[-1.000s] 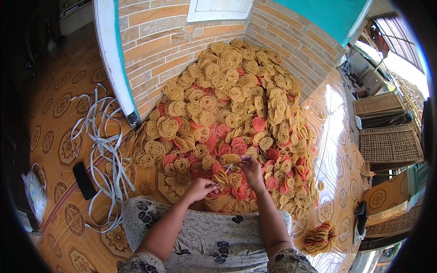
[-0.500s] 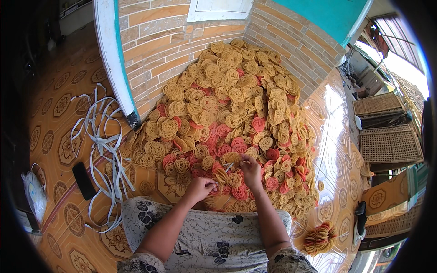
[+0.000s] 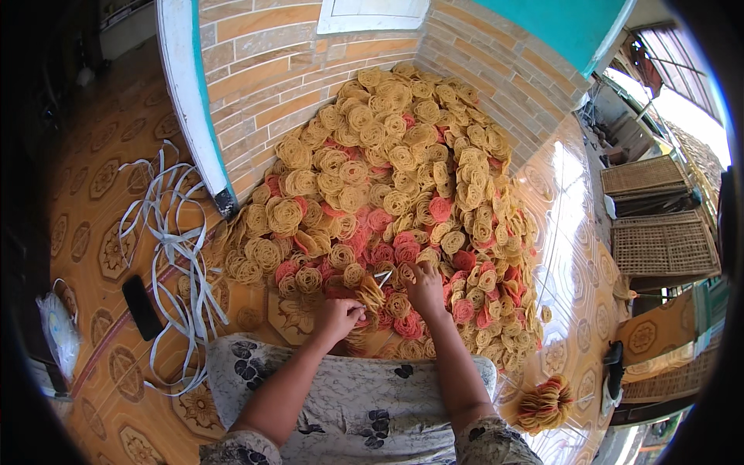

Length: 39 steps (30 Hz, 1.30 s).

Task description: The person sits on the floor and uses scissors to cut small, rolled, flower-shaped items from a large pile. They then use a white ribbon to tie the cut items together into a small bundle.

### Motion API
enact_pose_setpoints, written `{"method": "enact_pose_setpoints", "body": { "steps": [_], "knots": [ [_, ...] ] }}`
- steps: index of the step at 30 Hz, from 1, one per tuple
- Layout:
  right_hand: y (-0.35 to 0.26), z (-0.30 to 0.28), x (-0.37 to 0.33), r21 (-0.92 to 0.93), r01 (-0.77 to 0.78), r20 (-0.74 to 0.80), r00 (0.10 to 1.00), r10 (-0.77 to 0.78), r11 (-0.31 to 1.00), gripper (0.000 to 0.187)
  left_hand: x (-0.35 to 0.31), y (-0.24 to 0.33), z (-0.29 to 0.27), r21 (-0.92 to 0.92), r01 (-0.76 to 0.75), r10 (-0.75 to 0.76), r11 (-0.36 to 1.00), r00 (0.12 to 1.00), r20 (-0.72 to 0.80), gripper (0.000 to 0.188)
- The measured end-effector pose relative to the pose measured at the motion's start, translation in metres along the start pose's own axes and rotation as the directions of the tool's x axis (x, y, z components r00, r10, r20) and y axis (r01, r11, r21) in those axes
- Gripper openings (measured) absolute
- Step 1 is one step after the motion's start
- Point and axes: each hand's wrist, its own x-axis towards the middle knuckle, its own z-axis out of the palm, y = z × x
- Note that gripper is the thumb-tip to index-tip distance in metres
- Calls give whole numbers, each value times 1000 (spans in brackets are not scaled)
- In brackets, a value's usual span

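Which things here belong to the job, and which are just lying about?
Part of the job:
heaped tan and red coiled discs;
small tan disc bunch at the left hand;
white strip poking from it;
probably the round tan-and-red bundle and tangled flat white straps.

Seemingly lying about:
flat black rectangular phone-like object;
clear plastic bag;
brown woven racks.

i'm in what looks like a home doubling as a small workplace: shiny patterned floor tiles [image 3: 112,244], a brick-look wall [image 3: 267,66] and a white-and-teal post [image 3: 186,101] around me, a great heap of yellow and red coils [image 3: 356,120] in the corner, and woven racks [image 3: 655,244] by the bright open side.
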Motion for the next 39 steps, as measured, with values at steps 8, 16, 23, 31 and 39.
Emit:
{"method": "enact_pose_setpoints", "body": {
  "steps": [8,16,23,31,39],
  "knots": [
    [-2,-3,-8,392,-398,106,915,389,829,17,0,-1,2,-101,-20,27,995,997,69,20],
    [-8,-9,-2,623,-452,190,879,436,639,21,-1,2,-1,-153,36,-18,988,993,117,20],
    [-1,-21,-3,544,-329,373,919,129,772,17,2,-4,-1,-162,77,-50,984,985,166,20],
    [30,31,29,-435,-133,-129,988,84,891,30,5,-8,0,-113,11,-9,994,1000,18,20],
    [22,11,26,685,-532,355,840,410,498,19,3,-1,-4,-129,-9,13,992,1000,27,20]
  ]
}}
